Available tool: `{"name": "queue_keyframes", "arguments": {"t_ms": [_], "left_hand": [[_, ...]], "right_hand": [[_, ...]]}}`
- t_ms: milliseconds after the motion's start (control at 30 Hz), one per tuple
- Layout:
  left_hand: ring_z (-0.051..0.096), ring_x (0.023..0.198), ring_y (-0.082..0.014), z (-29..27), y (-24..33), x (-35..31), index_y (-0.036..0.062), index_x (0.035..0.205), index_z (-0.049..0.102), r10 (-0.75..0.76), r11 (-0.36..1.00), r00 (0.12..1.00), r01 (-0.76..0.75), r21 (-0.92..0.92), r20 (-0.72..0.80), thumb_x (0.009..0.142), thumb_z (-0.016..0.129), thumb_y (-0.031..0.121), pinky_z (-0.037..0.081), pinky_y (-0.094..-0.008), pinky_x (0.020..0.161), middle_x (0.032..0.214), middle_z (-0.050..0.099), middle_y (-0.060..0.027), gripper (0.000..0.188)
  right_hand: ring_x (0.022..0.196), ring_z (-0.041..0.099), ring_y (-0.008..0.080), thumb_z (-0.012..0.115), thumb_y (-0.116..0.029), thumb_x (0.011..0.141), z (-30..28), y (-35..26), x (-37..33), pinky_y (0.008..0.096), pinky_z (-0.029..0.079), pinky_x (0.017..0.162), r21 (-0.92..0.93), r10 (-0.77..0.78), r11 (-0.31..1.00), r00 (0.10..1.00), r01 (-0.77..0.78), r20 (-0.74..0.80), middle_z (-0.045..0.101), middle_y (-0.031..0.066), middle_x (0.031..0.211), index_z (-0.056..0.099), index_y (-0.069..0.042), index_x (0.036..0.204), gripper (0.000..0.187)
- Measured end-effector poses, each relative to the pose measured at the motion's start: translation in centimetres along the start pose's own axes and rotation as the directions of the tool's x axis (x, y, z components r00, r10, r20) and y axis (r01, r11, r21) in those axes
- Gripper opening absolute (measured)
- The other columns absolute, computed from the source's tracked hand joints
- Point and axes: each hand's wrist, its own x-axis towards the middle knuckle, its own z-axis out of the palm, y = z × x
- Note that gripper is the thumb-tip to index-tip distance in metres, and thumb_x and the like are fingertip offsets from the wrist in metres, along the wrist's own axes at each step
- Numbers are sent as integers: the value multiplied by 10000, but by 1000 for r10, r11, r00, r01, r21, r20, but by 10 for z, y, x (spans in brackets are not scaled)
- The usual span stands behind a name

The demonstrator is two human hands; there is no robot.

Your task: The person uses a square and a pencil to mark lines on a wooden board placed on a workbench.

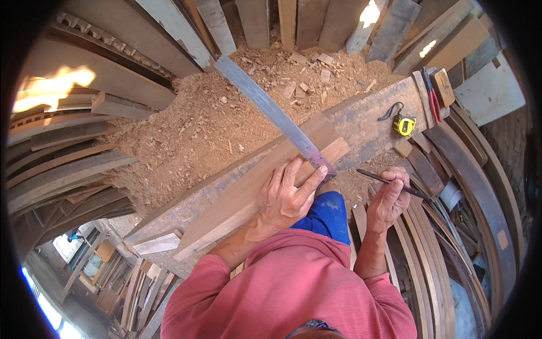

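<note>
A try square with a long metal blade (pixel 271 110) lies across the end of a brown wooden board (pixel 254 192). Its dark reddish stock sits against the board's near edge. My left hand (pixel 288 192) presses the square there, thumb on the stock and fingers over the board's face. In my right hand (pixel 389 198), held just right of the board's end, is a slim dark pencil (pixel 416 194), its point toward the square. The board rests on a long, worn wooden beam (pixel 367 116).
A yellow tape measure (pixel 404 124) with a black strap lies on the beam. Red-handled pliers (pixel 433 104) and a small wood block (pixel 442 87) are at its far right end. Wood shavings (pixel 186 135) cover the ground beyond. Stacked planks (pixel 73 164) stand all around.
</note>
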Motion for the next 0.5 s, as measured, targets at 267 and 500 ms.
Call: {"name": "queue_keyframes", "arguments": {"t_ms": [267, 500], "left_hand": [[672, 1164, -389, 2, 3, -1, 289, 1533, 650, -2, 1000, 1000, 2, -10, 1, 820, 823, 154, 624, -458, 914, 1431, 626, -189, 745], [669, 1173, -399, -2, 1, 0, 315, 1527, 650, -34, 998, 999, 35, -47, 20, 809, 843, 159, 624, -469, 916, 1427, 624, -193, 760]], "right_hand": [[872, 497, 77, 555, -388, 1179, -3, -3, -17, 243, 398, 770, 55, 118, 991, 991, -121, 60, 607, 14, 1048, 709, -25, 1154, 395], [852, 496, 85, 571, -271, 1163, 4, 6, -20, 268, 425, 769, 30, 92, 995, 990, -95, 103, 619, 32, 999, 669, -35, 1021, 293]]}}
